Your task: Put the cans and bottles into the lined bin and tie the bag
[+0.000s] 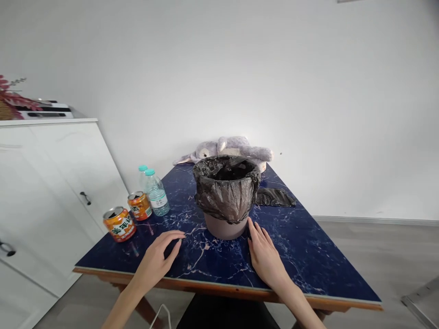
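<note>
A trash can (224,228) stands upright on the blue marbled table, lined with a black plastic bag (226,198) folded over its rim. My left hand (159,256) rests on the tabletop to the left of the can, apart from it, fingers curved with a gap to the thumb and nothing held. Close against the can's lower right side lies my right hand (265,256), fingers stretched out and holding nothing; whether the fingertips touch the can is hard to tell. Behind the can to the right is a flat folded black plastic bag (274,197).
Two orange cans (120,225) and two clear bottles with teal caps (157,196) stand along the table's left edge. A grey plush toy (236,147) lies at the far end by the wall. White cabinets (65,183) flank the table (302,256) on the left.
</note>
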{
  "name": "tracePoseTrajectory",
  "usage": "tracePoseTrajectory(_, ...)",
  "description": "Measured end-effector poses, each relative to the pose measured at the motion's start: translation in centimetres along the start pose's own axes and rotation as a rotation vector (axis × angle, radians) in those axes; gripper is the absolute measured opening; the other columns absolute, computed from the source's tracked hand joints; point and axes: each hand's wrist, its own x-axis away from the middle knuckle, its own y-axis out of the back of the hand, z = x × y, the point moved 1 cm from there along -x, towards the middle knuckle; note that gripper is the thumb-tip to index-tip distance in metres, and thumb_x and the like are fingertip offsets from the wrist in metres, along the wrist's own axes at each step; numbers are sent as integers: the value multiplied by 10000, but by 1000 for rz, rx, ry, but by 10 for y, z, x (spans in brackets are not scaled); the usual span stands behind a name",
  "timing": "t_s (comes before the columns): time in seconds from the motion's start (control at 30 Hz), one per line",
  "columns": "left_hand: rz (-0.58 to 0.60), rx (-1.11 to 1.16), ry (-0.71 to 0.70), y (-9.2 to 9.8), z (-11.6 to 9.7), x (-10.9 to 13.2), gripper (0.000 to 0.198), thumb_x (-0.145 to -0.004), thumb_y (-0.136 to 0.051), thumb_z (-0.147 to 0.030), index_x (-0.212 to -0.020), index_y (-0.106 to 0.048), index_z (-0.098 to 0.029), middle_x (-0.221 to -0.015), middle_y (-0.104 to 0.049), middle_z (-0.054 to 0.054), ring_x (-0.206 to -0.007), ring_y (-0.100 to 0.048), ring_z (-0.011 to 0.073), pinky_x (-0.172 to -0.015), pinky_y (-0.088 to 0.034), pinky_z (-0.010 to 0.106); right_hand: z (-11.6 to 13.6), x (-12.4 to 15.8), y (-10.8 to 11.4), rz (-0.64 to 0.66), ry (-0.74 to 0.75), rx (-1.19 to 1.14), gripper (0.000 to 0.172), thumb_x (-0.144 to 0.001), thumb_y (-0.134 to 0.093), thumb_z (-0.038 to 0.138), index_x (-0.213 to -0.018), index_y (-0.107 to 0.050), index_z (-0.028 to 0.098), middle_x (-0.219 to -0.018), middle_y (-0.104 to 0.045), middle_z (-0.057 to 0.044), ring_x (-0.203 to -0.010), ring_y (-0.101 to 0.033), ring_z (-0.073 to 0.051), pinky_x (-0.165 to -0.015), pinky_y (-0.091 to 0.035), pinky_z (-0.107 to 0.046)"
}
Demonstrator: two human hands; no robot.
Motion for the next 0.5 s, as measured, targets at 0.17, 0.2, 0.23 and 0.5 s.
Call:
tracePoseTrajectory(0.17,-291,-45,-37,20,-17,8,181,-1060,-552,-250,-1193,-671,-277,-1195,-726,63,-1162,-692,229,-1059,-545,405,-4,6,3,18,-9,-63,645,-1127,-250,290,-1742,-59,244,-1677,-460,-98,-1561,-414,-293,-1256,-421,-544)
tracePoseTrajectory(0.2,-374,-78,-35,25,-19,10,161,-1050,-563,-235,-1170,-665,-267,-1174,-719,69,-1154,-685,236,-1064,-535,422,-4,7,3,17,-13,-69,635,-1128,-250,302,-1740,-99,231,-1669,-471,-105,-1562,-413,-296,-1255,-421,-546)
tracePoseTrajectory(0.23,-462,-125,-23,31,-19,11,141,-1038,-583,-233,-1153,-661,-257,-1162,-709,79,-1159,-674,250,-1081,-519,448,-5,8,3,16,-16,-72,626,-1128,-250,314,-1736,-137,216,-1662,-480,-114,-1562,-413,-300,-1254,-422,-549)
tracePoseTrajectory(0.5,-854,-344,320,68,55,10,783,-863,-792,-489,-1453,-420,-134,-1485,-439,244,-1476,-401,389,-1228,-336,598,-4,13,2,25,-24,-85,609,-1120,-278,371,-1689,-298,155,-1621,-527,-155,-1521,-480,-322,-1258,-403,-577)
